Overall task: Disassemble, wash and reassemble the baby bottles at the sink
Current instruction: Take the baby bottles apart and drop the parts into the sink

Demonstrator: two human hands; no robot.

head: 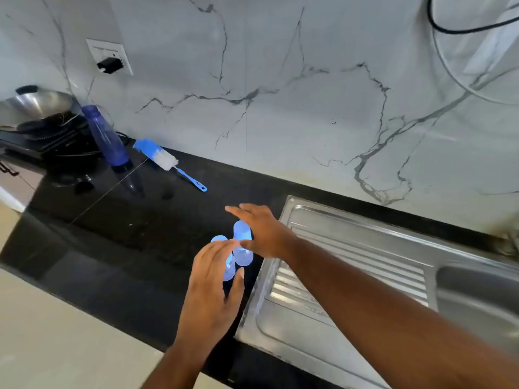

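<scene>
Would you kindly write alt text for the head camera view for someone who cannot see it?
The left hand and right hand, both open, reach for two baby bottles standing on a black counter beside a steel sink. A blue bottle brush lies farther back.

Upper left of frame: a steel pan (33,108) sits on a dark stove (60,148). A dark blue water bottle (108,138) stands upright just right of it on the black countertop (112,234). A black plug (110,65) occupies the wall socket (119,51) above. Upper right: a black cable (460,30) loops across the marble wall (280,66).
</scene>
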